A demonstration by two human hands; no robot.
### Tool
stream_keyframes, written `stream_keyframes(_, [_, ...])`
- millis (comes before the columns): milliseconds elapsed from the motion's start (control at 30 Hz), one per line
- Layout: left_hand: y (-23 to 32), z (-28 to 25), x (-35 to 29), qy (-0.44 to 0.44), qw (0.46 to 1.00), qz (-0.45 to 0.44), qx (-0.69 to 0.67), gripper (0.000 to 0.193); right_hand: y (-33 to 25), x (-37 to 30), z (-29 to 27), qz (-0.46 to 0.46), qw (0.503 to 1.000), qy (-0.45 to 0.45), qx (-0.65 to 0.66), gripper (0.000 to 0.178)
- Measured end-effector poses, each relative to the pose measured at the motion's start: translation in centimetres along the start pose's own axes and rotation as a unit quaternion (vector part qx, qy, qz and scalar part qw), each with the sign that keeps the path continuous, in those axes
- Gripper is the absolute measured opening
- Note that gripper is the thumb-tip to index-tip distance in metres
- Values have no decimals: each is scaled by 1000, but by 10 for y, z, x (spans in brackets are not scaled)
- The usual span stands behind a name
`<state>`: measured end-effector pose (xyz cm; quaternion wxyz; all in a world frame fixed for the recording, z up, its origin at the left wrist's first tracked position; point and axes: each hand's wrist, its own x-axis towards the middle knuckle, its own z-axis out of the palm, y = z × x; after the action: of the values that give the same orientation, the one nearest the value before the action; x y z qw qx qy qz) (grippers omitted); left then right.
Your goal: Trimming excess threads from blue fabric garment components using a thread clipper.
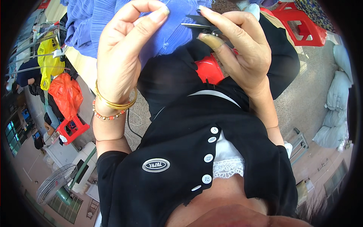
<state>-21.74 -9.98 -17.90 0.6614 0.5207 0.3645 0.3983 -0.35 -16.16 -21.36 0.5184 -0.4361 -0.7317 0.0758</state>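
Note:
My left hand point(126, 41) pinches the edge of a blue-violet ribbed garment point(172, 36) between thumb and forefinger, raised at the upper middle. Gold bangles and a beaded bracelet circle that wrist. My right hand point(242, 45) is closed round small dark thread snips point(202, 26), whose blades point left toward the cloth with a gap between them. A pale tuft of loose thread shows on the fabric just below the blades. More of the garment lies bunched on the table at the upper left.
A pale wooden table point(81, 64) edges the left side. Red plastic stools stand at upper right point(302, 26) and left point(73, 128), the latter beneath an orange-red bag point(66, 94). A yellow bag point(49, 56) hangs nearby. Stacked white sacks point(334, 98) line the right; a fan point(56, 183) stands lower left.

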Motion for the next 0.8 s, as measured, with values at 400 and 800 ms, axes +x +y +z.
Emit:
stream_keyframes(400, [-1, -3, 2, -12, 1000, -2, 7, 20, 0, 3, -2, -7, 1000, -9, -7, 45])
stream_keyframes(800, [-1, -3, 5, -29, 1000, -12, 0, 21, 6, 1, -5, -41, 999, -3, -20, 40])
